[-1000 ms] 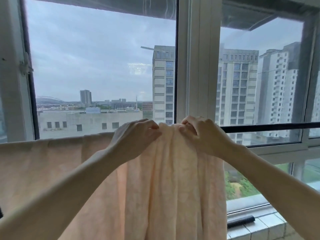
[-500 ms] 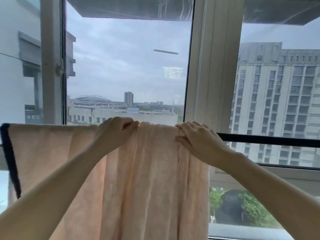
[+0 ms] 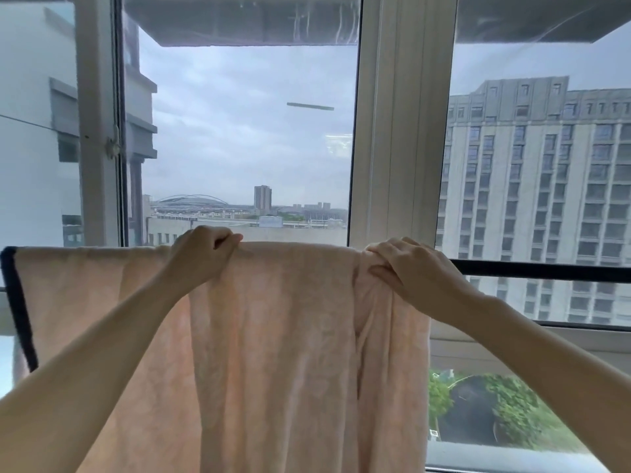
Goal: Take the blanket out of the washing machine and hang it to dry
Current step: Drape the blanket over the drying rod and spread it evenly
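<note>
A pale peach blanket with a dark blue border at its left edge hangs over a black horizontal rail in front of the window. My left hand pinches the blanket's top fold on the rail, left of centre. My right hand grips a bunched fold of the blanket at its right end, right where the bare rail begins. Between the hands the cloth lies flat over the rail. The blanket hides the rail's left part. No washing machine is in view.
A thick white window post rises just behind my right hand. A thinner frame with a latch stands at the left. A windowsill runs below the rail on the right. Buildings lie outside the glass.
My hands have moved apart along the rail: the left stays near the middle, the right has dragged its fold rightward, spreading the cloth flatter. The view has shifted left, showing the blanket's dark border.
</note>
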`<state>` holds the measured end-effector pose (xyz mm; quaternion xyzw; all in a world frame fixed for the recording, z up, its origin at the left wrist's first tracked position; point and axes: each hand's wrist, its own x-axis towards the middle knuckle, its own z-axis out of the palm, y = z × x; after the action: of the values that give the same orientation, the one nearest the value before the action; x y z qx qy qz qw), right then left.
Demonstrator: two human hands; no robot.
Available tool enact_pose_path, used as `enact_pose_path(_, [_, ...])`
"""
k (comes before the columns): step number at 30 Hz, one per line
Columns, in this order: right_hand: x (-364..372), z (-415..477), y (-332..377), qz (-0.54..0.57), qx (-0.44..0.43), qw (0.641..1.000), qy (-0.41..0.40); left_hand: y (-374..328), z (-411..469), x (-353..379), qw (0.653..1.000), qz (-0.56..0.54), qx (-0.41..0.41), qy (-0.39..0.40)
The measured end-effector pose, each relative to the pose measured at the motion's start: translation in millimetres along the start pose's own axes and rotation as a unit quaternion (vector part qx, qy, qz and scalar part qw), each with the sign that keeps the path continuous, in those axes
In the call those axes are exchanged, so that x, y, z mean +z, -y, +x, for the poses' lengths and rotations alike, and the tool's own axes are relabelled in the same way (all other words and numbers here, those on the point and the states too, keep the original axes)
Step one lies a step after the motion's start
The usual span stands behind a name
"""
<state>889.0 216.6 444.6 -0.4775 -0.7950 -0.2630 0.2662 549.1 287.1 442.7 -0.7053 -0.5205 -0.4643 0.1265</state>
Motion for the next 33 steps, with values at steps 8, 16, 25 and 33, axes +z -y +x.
enact_pose_path(8, [-14.1,-22.7,-28.6,0.009,0.043,0.999,-0.006,-6.1,-0.5,-0.5,1.000,-0.002,-0.004,0.012])
enact_pose_path(16, [-8.5,-14.0,-11.7,0.005,0.028,0.999,-0.029,-45.8,-16.9,10.8,0.993,-0.084,0.064,0.055])
enact_pose_path(25, [8.0,16.9,17.0,0.079,-0.013,0.995,-0.056,-76.4,-14.8,17.9,0.984,-0.165,0.058,0.045])
enact_pose_path(33, [18.2,20.3,13.3,0.119,0.019,0.984,-0.127,-89.1,-16.8,24.2,0.977,-0.203,0.014,-0.055])
